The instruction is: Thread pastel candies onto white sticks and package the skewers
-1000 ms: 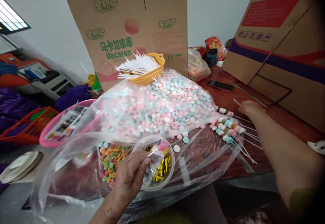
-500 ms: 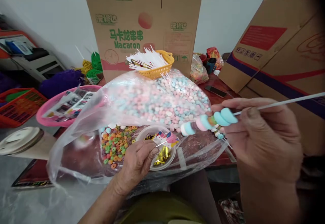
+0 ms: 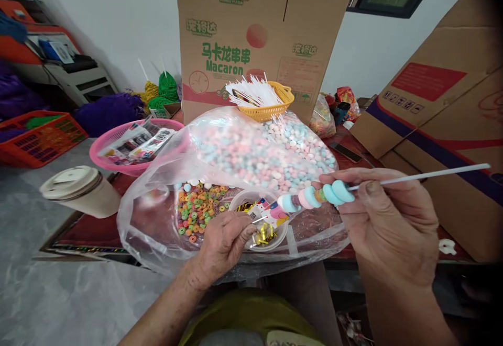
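Observation:
My right hand (image 3: 393, 220) is closed around a white stick (image 3: 440, 173). Blue, pink and white marshmallows (image 3: 310, 197) are threaded on it, with small cereal rings between them. My left hand (image 3: 228, 238) pinches a small clear bag (image 3: 272, 213) with a colourful print. The front end of the marshmallow skewer meets the bag's edge; I cannot tell whether it is inside. Under the bag stands a round white tub (image 3: 281, 241) with gold twist ties (image 3: 264, 235). Loose cereal rings (image 3: 198, 207) lie left of the tub, and a heap of marshmallows (image 3: 251, 157) spreads behind.
A yellow basket (image 3: 271, 110) of white sticks stands before a tall cardboard box (image 3: 263, 16). To the left are a pink basket (image 3: 98, 160) of packets and a lidded paper cup (image 3: 92, 199). A phone (image 3: 346, 151) and another carton (image 3: 444, 100) are on the right.
The view has shifted, so the scene sits further right. My hands have drawn closer together, bringing the skewer's front end to the printed bag.

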The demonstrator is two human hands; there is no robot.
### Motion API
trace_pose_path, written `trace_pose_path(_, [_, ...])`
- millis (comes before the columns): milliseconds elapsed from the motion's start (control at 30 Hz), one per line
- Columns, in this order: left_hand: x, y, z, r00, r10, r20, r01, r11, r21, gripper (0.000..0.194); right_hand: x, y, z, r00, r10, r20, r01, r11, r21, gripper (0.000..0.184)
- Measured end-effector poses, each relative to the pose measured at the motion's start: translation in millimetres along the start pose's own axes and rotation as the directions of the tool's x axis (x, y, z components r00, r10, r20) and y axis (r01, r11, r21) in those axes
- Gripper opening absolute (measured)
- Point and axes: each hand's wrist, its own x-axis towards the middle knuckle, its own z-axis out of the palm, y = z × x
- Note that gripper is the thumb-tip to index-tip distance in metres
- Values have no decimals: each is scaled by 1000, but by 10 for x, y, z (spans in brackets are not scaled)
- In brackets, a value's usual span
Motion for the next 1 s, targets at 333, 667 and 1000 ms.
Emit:
trace_pose_path(333, [-67,-9,-74,999,-25,44,25,1000,-13,12,0,69,-19,988,153,-6,-153,988,14,14])
trace_pose_path(667, [-5,93,-7,982,-181,51,187,968,-169,13,-45,244,75,940,333,70,-339,934,112,10])
trace_pose_path(1000, [-35,83,69,887,-353,299,405,904,-134,41,-57,444,92,823,568,20,-559,803,207,8])
